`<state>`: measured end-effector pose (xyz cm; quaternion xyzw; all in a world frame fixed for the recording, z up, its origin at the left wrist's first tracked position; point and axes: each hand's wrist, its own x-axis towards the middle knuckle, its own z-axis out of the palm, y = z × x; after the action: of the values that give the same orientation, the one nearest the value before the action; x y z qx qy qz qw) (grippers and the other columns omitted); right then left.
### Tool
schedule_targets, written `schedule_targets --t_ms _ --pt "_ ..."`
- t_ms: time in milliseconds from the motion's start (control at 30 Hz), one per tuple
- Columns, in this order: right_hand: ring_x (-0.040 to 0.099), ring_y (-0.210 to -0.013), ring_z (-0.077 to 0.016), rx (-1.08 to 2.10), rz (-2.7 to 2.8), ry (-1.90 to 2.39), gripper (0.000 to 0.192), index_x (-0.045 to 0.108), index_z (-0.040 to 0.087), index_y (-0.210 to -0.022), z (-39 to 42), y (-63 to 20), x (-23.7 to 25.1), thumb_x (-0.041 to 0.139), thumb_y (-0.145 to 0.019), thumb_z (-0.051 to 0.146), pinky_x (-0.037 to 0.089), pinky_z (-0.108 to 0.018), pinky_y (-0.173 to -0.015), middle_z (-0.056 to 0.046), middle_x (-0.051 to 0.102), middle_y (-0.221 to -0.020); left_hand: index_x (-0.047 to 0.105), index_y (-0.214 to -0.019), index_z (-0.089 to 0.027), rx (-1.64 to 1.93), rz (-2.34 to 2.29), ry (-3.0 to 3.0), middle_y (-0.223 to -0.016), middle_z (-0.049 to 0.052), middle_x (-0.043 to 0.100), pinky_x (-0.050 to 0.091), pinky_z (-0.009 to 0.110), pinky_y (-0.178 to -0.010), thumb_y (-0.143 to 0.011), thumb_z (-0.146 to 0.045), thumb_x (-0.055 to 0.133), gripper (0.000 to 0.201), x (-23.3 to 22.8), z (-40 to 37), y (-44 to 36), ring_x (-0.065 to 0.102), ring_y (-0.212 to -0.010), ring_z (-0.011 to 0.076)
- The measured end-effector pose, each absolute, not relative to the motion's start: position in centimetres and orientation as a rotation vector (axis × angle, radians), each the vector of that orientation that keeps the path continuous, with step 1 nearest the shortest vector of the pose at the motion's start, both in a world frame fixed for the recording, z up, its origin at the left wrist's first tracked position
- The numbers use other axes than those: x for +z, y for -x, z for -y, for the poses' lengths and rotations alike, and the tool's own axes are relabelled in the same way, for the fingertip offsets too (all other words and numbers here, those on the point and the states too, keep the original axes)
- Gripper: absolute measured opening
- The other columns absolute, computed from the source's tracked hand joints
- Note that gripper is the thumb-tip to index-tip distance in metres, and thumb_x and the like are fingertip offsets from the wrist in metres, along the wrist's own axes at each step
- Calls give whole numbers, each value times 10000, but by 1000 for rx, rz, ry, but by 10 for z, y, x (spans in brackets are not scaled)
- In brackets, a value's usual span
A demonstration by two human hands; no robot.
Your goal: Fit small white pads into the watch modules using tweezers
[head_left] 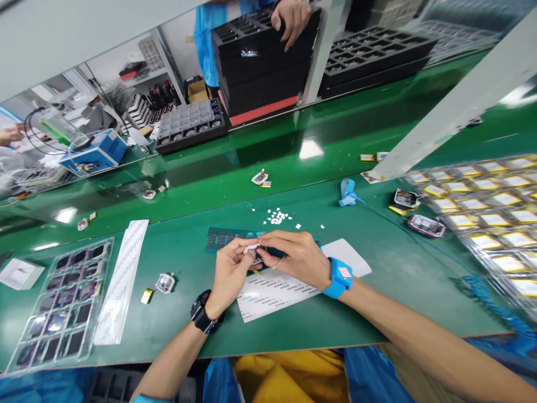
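Observation:
Over the middle of the bench, my left hand (230, 271) grips a small electronic device housing (257, 259) with a pale rim, its fingers closed around one side. My right hand (305, 257) meets it from the other side, thumb and fingertips pinched at the housing. Fingers hide most of the part, and a yellow bit shows below it. Underneath lie a printed white backing sheet (268, 302) and a dark green sheet with rows of black strips (224, 238). Small white pieces (277, 217) are scattered just beyond my hands.
Left, a clear tray (90, 313) of dark screens stands beside a printed strip (121, 280) and a housing with battery (165, 282). Right are a battery tray (482, 204), open housings (425, 225) and a blue cord (390, 215). Behind, a person's hand (292, 19) rests on stacked black trays (264, 73).

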<state>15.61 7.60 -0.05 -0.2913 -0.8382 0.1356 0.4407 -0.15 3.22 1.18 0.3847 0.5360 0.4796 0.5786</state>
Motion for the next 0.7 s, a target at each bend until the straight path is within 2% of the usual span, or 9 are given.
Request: schedule_targets --t_ms 200,367,533,700 --pt "726 -685 -150 221 2127 719 151 681 154 -840 -77 -158 0 547 -910 158 572 -228 -560 -70 763 -846 702 -905 -155 1142 -1247 -919 -811 44 756 573 232 -610 -732 -277 710 212 13 -31 0 656 -611 109" --pt "726 -711 -164 237 2183 655 186 688 149 -860 -80 -161 -1 519 -935 155 567 -248 -578 -76 761 -851 704 -872 -151 1144 -1262 -895 -790 42 752 581 249 -606 -685 -302 754 245 16 -32 0 654 -618 120" --pt "712 -759 -154 640 2049 783 146 718 173 -864 -84 -161 5 579 -908 177 558 -259 -680 -56 764 -865 692 -974 -158 1150 -1230 -800 -814 40 754 581 232 -636 -689 -344 775 351 16 -35 3 683 -715 133" --pt "672 -689 -142 959 1928 953 170 743 180 -841 -85 -161 13 582 -887 203 498 -262 -596 -33 765 -846 679 -1000 -164 1127 -1205 -701 -837 45 756 569 223 -637 -693 -341 779 368 18 -35 5 690 -744 141"
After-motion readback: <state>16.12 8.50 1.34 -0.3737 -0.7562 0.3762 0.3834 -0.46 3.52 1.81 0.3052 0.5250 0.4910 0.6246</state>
